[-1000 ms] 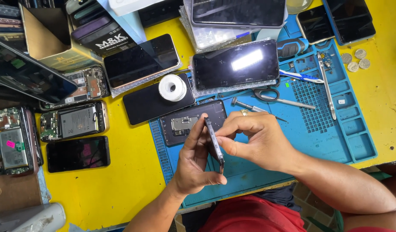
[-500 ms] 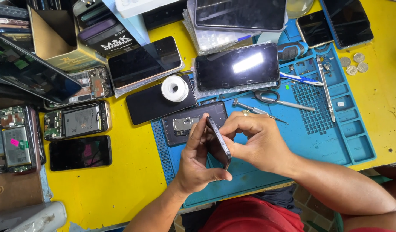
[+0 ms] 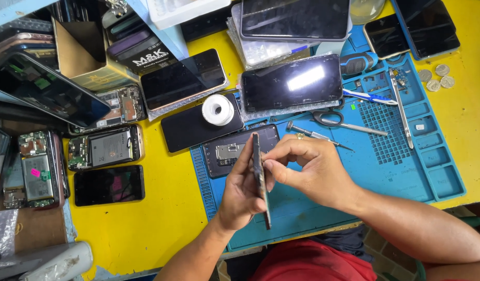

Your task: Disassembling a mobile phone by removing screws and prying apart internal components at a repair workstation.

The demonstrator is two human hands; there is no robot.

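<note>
**Two hands on one phone held edge-up**

The left hand [image 3: 242,190] grips a thin dark phone [image 3: 260,179] on its edge, fingers curled around its back and thumb along its side. The right hand [image 3: 313,169] is nearly closed, its fingertips [image 3: 270,165] pinched against the phone's upper edge. Both hover over a blue work mat [image 3: 406,171].

Just beyond the hands lie one opened phone back [image 3: 234,151] on the mat, one screwdriver [image 3: 315,135] and one pair of scissors [image 3: 344,122]. Farther out sits one white tape roll [image 3: 217,110] on a black phone. Far to the right, four coins [image 3: 437,76] rest on the yellow table [image 3: 146,218]. Left of the hands are three opened phones showing their insides.

Compared with a second ago, the phone stands more upright and the right hand's fingertips have shifted slightly along its edge.
</note>
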